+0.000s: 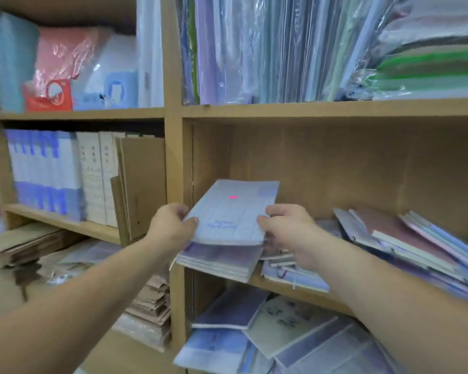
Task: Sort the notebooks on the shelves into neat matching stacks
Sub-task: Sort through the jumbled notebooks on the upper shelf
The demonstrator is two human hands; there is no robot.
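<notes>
A pale blue notebook (233,211) with a small pink mark is tilted up at the left end of the middle right shelf (295,288). My left hand (170,228) grips its left edge, thumb on the cover. My right hand (287,225) grips its right edge. Under it lies a small stack of purple-covered notebooks (216,261), overhanging the shelf's front edge. To the right, a loose pile of thin notebooks (289,273) lies behind my right wrist. A slumped row of pink, maroon and blue notebooks (416,244) leans further right.
The shelf below holds a jumble of blue and cream notebooks (268,333). The top shelf carries plastic-wrapped folders (281,49). The left bay has upright blue and white binders (46,171), cardboard sheets (141,184) and brown paper bundles (149,306).
</notes>
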